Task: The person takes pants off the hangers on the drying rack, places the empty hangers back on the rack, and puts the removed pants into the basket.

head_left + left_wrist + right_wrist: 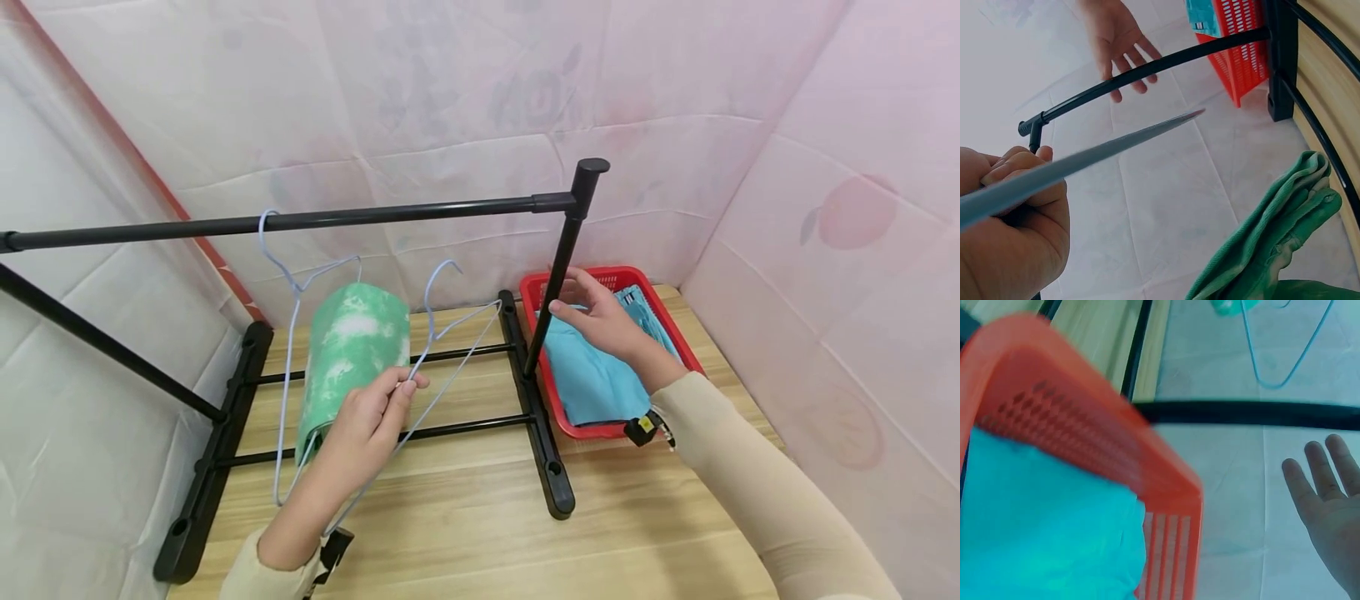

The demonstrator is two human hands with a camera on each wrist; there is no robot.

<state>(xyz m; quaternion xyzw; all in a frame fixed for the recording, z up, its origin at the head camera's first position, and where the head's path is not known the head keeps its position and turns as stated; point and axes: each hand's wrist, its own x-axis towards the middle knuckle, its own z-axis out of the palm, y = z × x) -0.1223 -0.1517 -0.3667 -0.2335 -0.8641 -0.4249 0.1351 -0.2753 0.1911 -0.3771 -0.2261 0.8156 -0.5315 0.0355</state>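
My left hand [371, 425] pinches a pale blue wire hanger [431, 333] near its neck, in front of the rack. Nothing hangs on that hanger. In the left wrist view the hanger [1104, 147] crosses past curled fingers. Behind the left hand, a green and white tie-dye cloth [352, 333] is folded over a second blue hanger [297, 289], hooked on the rack's top bar [412, 214]. My right hand [600, 321] is beside the rack's right post, over a red basket [558, 400] with folded blue cloth [592, 375]. Its fingers [1322, 469] are spread, holding nothing.
The black rack's right post [555, 283] rises between my hands. Its right foot [540, 442] lies along the basket's left side on the wooden table [465, 517]. Pale printed sheets [465, 83] enclose the back and sides.
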